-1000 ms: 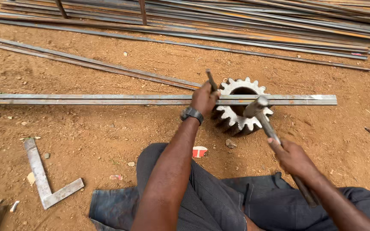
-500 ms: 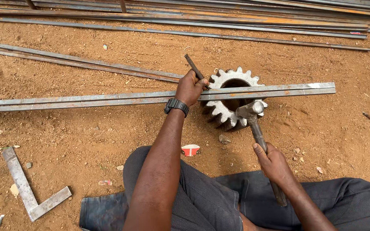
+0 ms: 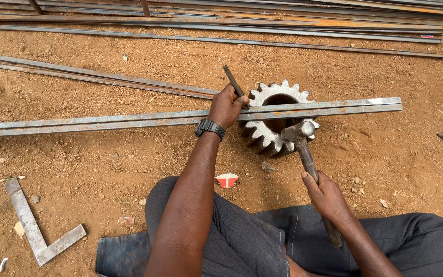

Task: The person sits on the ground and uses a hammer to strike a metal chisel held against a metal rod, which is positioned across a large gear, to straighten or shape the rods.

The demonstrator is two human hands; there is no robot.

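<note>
The light is bright, soft daylight, and it spreads evenly over the brown dirt ground [image 3: 103, 164]. Shadows are small and pale; a faint one sits at 5 o'clock of the big gear [image 3: 275, 120]. The long metal bar [image 3: 334, 106] shines a little on top. Most of the picture is sharp. The straight rods [image 3: 283, 23] at 12 o'clock look slightly bent.
</note>
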